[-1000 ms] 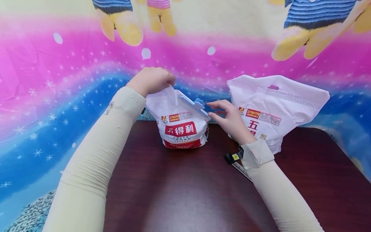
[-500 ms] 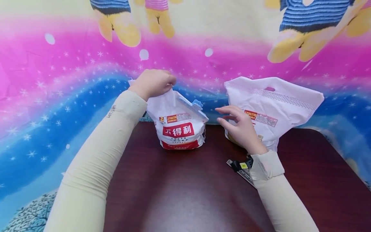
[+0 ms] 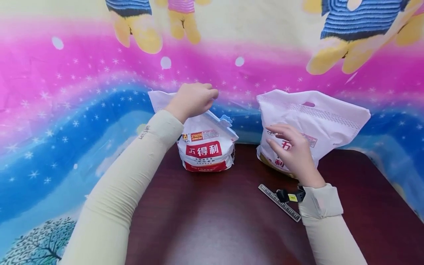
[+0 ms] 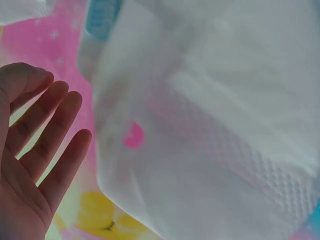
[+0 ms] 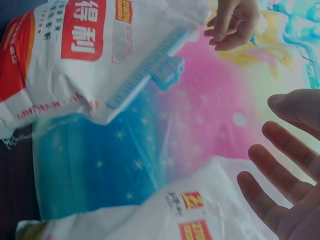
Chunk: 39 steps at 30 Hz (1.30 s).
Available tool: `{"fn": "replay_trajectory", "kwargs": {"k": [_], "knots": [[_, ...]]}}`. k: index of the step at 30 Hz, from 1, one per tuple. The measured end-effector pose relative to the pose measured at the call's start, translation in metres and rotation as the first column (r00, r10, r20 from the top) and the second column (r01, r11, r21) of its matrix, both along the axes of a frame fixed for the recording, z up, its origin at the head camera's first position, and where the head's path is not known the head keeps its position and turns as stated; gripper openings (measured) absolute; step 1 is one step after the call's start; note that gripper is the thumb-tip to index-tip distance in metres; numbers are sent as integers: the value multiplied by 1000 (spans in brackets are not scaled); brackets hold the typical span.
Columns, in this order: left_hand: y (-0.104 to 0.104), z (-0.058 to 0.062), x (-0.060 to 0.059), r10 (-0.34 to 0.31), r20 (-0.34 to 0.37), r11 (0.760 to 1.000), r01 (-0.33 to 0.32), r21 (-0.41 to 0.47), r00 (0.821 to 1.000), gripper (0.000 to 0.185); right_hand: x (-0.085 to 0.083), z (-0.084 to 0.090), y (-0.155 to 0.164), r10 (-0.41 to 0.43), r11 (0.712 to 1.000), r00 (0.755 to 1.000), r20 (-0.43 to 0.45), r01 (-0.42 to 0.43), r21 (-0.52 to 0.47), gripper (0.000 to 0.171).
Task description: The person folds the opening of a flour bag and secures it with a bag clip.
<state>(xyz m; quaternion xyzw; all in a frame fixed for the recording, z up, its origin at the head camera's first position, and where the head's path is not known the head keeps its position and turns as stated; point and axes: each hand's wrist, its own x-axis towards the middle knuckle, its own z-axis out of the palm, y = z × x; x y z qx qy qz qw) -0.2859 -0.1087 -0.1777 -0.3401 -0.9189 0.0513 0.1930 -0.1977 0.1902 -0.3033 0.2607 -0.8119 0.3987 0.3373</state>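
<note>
A white bag with red Chinese labels (image 3: 207, 149) stands on the table, its slanted top edge held by a light blue sealing clip (image 3: 222, 119). Above that top edge is my left hand (image 3: 194, 98). In the left wrist view the fingers of this left hand (image 4: 37, 150) are spread and relaxed, apart from the bag's white cloth (image 4: 200, 150). My right hand (image 3: 294, 154) hovers before a second white bag (image 3: 331, 119), which has a handle slot in its upright top. Slightly bent and holding nothing, the right hand's fingers (image 5: 272, 172) show in the right wrist view.
A grey slatted strip (image 3: 279, 203) lies on the dark red-brown table (image 3: 205, 221), close to the black band (image 3: 289, 195) on the right wrist. Behind the table hangs a colourful printed cloth (image 3: 228, 44).
My left hand has let go of the first bag's upper corner and shifted right. My right hand has drawn away from the blue clip, rightward and down, uncovering more of the grey strip.
</note>
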Motion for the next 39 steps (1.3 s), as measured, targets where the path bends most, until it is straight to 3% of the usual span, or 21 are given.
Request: {"fn": "replay_trajectory", "kwargs": {"k": [6, 11, 22, 32, 39], "knots": [[16, -4, 8, -41, -27, 999, 41, 4, 999, 23, 8, 1, 13, -65, 998, 998, 2, 65, 7, 40], [29, -6, 14, -87, -69, 996, 88, 17, 994, 26, 11, 3, 23, -106, 994, 993, -53, 107, 22, 41], [57, -13, 23, -176, -193, 980, 190, 58, 965, 34, 20, 9, 48, -231, 971, 967, -107, 236, 40, 46], [79, -13, 29, -208, -180, 966, 230, 118, 962, 35, 27, 11, 65, -332, 943, 933, -139, 331, -32, 44], [96, -9, 30, -210, -180, 966, 232, 113, 961, 37, 35, 13, 81, -404, 914, 906, -124, 398, -75, 39]]}}
